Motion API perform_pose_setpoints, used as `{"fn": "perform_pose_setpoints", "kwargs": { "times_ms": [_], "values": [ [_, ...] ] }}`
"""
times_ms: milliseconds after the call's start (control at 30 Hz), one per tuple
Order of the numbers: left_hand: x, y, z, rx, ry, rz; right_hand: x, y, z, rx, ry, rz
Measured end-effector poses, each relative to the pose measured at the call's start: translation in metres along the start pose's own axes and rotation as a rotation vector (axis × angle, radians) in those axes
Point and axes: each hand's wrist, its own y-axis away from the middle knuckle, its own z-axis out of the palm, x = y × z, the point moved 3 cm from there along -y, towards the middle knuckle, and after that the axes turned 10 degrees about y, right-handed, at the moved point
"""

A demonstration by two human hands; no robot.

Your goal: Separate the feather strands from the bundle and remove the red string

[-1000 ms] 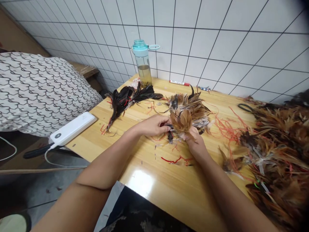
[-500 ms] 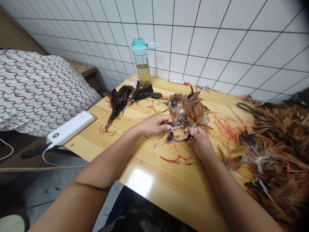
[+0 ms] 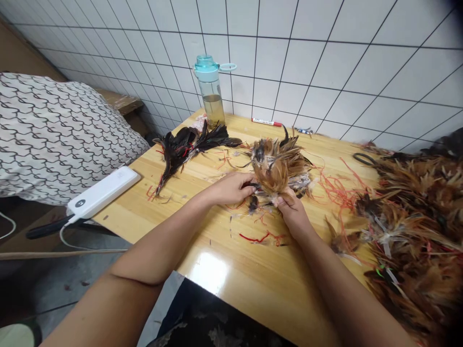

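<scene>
My right hand [image 3: 293, 212] grips the base of a bunch of brown feathers [image 3: 275, 174], which fans upward over the wooden table [image 3: 231, 284]. My left hand [image 3: 233, 188] pinches a dark feather at the left side of that bunch, fingertips pressed together. Behind the hands lies a loose heap of brown and black feathers [image 3: 289, 152]. Bits of red thread [image 3: 262, 237] lie on the table just in front of my hands.
A pile of black feathers [image 3: 188, 144] lies at the left rear, near a teal-capped water bottle [image 3: 210, 91]. A large heap of brown feathers [image 3: 415, 226] fills the right side. A white power bank [image 3: 103, 192] sits at the left edge. Red marker [image 3: 266, 122] by the tiled wall.
The brown bunch in my right hand has swung back left and upright, close to my left fingers. Both hands stay at the same spot on the table.
</scene>
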Motion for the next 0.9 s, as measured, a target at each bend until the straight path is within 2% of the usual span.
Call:
{"fn": "perform_pose_setpoints", "kwargs": {
  "times_ms": [100, 167, 333, 500, 633, 800, 900],
  "values": [
    [0.002, -0.001, 0.003, 0.009, 0.075, 0.023, -0.005, -0.003, 0.0, -0.026, 0.04, -0.062],
    [0.002, -0.001, 0.004, 0.012, 0.122, 0.035, -0.006, -0.004, 0.002, -0.071, -0.001, -0.054],
    [-0.003, -0.002, 0.003, 0.024, 0.218, 0.043, 0.001, 0.002, 0.003, -0.084, -0.28, 0.137],
    [-0.014, -0.002, -0.005, 0.134, 0.244, -0.038, 0.01, 0.005, 0.0, -0.004, -0.455, 0.258],
    [-0.028, -0.002, -0.015, 0.305, 0.007, -0.115, 0.008, 0.003, -0.002, 0.025, -0.604, 0.325],
    [-0.034, 0.005, -0.029, 0.609, -0.437, -0.069, 0.006, 0.0, -0.005, 0.067, -0.731, 0.361],
    [-0.025, 0.007, -0.03, 0.649, -0.409, 0.043, 0.006, 0.0, -0.006, 0.075, -0.76, 0.37]
  ]
}}
